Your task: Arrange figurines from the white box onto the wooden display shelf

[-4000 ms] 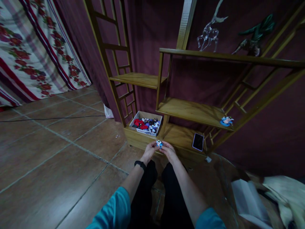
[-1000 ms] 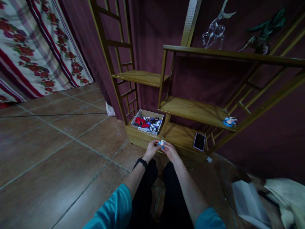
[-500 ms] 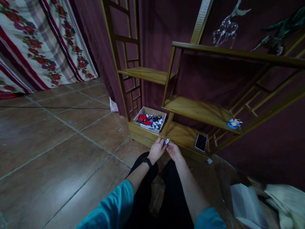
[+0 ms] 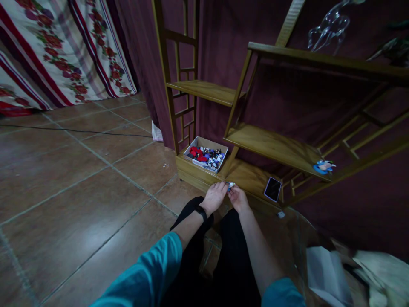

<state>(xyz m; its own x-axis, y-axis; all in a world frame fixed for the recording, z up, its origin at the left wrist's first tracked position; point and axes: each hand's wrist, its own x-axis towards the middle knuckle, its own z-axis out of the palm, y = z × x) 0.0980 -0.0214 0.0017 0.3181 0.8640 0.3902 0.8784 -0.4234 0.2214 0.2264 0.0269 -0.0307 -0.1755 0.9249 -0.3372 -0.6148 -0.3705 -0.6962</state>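
Both my hands meet in front of the low shelf, around a small blue-and-white toy figurine (image 4: 230, 186). My left hand (image 4: 216, 197), with a dark band on its wrist, has its fingers closed on the figurine's left side. From the right, my right hand (image 4: 238, 198) pinches the same toy. Fingers cover part of it, so its exact shape is unclear. Just beyond my left hand, a shallow cardboard box (image 4: 191, 159) stands on the bottom shelf. Inside it lie several small figurines (image 4: 214, 159) and a red item (image 4: 197, 154).
A wooden shelf unit (image 4: 271, 143) stands before me. A phone or tablet (image 4: 272, 189) lies on its bottom board, and a blue figurine (image 4: 324, 166) sits at the middle board's right end. A clear deer ornament (image 4: 330, 27) is on top. A white bag-like item (image 4: 329, 273) rests lower right.
My view has shifted, so the shelf sits further right and higher. My hands stay together on the figurine, which now shows less between my fingers.
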